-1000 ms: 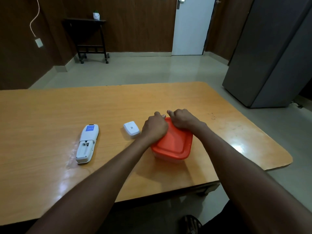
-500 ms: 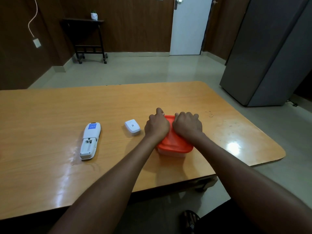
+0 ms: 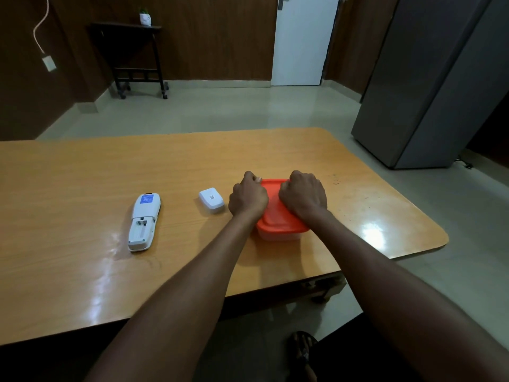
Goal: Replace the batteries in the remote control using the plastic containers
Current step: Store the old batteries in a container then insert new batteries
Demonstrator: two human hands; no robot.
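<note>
Filling most of the lower frame, the wooden table (image 3: 82, 172) ran from the left edge to its rounded corner at the right. Beyond it, at the upper right, you had a tall grey cabinet (image 3: 429, 86); a white door (image 3: 301, 42) stood at top centre, and a dark side table (image 3: 132, 51) with a small white pot (image 3: 145, 19) sat at the upper left against the brown wall.

Your two forearms reached up from the bottom edge and met just right of centre on the container (image 3: 278, 235), a clear tub with an orange lid (image 3: 278, 216) resting on the table. Your left hand (image 3: 248, 198) was curled over the lid's left edge, its thumb at the far left corner. Your right hand (image 3: 304, 195) was curled over the lid's far right part, knuckles up, pressing on it. I could not tell whether the fingers hooked under the rim.

Left of centre, the white remote (image 3: 143, 222) lay face down with its battery bay open, well apart from the container. Between remote and container, just beside your left hand, sat the small white battery cover (image 3: 211, 200). At the bottom, right of centre, your sandalled foot (image 3: 303, 351) showed on the floor.
</note>
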